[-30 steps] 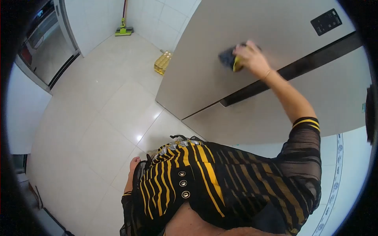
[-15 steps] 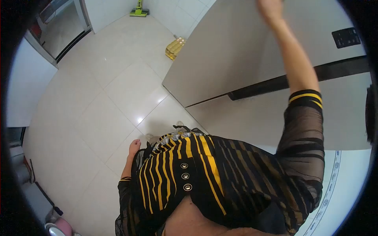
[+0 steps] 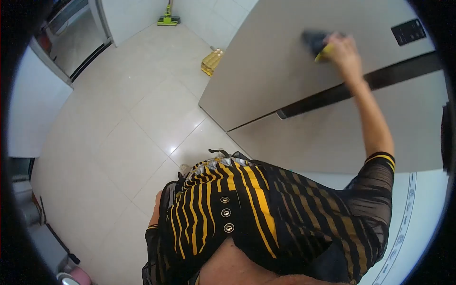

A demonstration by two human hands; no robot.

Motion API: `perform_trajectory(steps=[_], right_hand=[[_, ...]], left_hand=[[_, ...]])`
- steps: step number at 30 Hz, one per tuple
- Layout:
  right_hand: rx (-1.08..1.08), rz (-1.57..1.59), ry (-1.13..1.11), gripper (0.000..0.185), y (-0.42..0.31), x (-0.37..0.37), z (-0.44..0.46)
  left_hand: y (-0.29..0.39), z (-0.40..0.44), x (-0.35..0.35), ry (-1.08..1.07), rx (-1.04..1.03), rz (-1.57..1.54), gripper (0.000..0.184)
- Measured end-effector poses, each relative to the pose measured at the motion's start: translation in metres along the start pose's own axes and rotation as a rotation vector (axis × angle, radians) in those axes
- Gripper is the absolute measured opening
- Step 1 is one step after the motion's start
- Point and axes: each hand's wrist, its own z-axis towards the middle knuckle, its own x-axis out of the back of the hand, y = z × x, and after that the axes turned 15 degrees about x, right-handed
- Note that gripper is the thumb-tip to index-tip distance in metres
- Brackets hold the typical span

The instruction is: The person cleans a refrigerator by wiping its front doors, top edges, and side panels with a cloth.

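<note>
Wrapped round a dark grey cloth with a yellow part [image 3: 314, 42], the fingers of the right hand [image 3: 346, 53] hold it at the upper door of a large grey-beige refrigerator [image 3: 270, 66]. Whether the left hand [image 3: 157, 200], mostly hidden beside the black-and-yellow striped top [image 3: 223, 180], is clenched, I cannot tell. Near the refrigerator sits a yellow egg tray [image 3: 209, 62].
</note>
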Motion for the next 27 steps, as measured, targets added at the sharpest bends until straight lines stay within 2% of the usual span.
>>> perform_trajectory(steps=[2, 3, 4, 6, 7, 8, 9, 10, 11, 12, 13, 14, 16, 18, 21, 23, 24, 25, 27], right_hand=[[0.045, -0.276, 0.131, 0.024, 0.086, 0.042, -0.013], [-0.043, -0.245, 0.389, 0.017, 0.095, 0.072, 0.004], [-0.126, -0.216, 0.650, 0.039, 0.095, 0.096, 0.021], [-0.258, -0.036, 0.718, 0.044, 0.092, 0.113, 0.018], [-0.211, -0.539, 0.643, 0.045, 0.105, 0.094, 0.010], [-0.261, -0.439, 0.466, 0.020, 0.103, 0.066, -0.023], [-0.172, -0.455, 0.425, 0.020, 0.108, 0.040, -0.036], [-0.122, -0.365, 0.319, 0.020, 0.073, 0.025, -0.034], [-0.165, -0.254, 0.165, 0.023, 0.034, 0.002, -0.035], [-0.055, -0.136, 0.060, 0.023, 0.004, -0.031, -0.049], [-0.241, 0.147, -0.056, 0.029, -0.045, -0.048, -0.050], [0.079, 0.205, -0.042, 0.032, -0.072, -0.079, -0.077], [0.214, 0.489, -0.326, 0.031, -0.121, -0.115, -0.104], [0.418, 0.462, -0.562, 0.028, -0.134, -0.103, -0.092], [0.261, 0.409, -0.320, 0.027, -0.107, -0.118, -0.069], [0.089, 0.243, -0.074, 0.029, -0.063, -0.104, -0.020], [0.126, 0.145, 0.043, 0.032, -0.032, -0.097, 0.004], [0.029, 0.029, 0.127, 0.033, -0.010, -0.076, 0.035], [0.045, -0.145, 0.222, 0.035, 0.037, -0.055, 0.080]], left_hand=[[-0.001, 0.008, 0.008, 0.005, -0.003, 0.049, 0.035], [-0.004, 0.016, 0.013, 0.012, -0.006, 0.069, 0.036], [-0.002, 0.023, 0.017, 0.021, -0.011, 0.085, 0.036], [-0.002, 0.035, 0.016, 0.039, -0.013, 0.107, 0.037], [0.003, 0.045, 0.011, 0.041, -0.017, 0.106, 0.037], [0.012, 0.060, 0.004, 0.057, -0.043, 0.121, 0.035], [0.023, 0.065, 0.004, 0.069, -0.062, 0.134, 0.034], [0.039, 0.063, -0.002, 0.067, -0.100, 0.112, 0.034], [0.056, 0.053, -0.010, 0.067, -0.135, 0.090, 0.035], [0.069, 0.046, -0.020, 0.072, -0.120, 0.081, 0.035], [0.081, 0.037, -0.029, 0.038, -0.118, 0.040, 0.034], [0.082, 0.030, -0.034, 0.004, -0.117, -0.002, 0.034], [0.069, 0.023, -0.036, -0.008, -0.088, 0.023, 0.034], [0.043, 0.028, -0.041, -0.008, -0.068, 0.045, 0.034], [-0.010, 0.016, -0.030, -0.006, 0.112, 0.080, 0.036], [-0.031, 0.015, -0.023, -0.035, 0.085, 0.069, 0.036], [-0.041, 0.014, -0.013, -0.060, 0.056, 0.054, 0.036], [-0.056, 0.015, -0.005, -0.082, 0.031, 0.036, 0.037], [-0.080, 0.010, -0.003, -0.116, -0.008, -0.002, 0.037]])
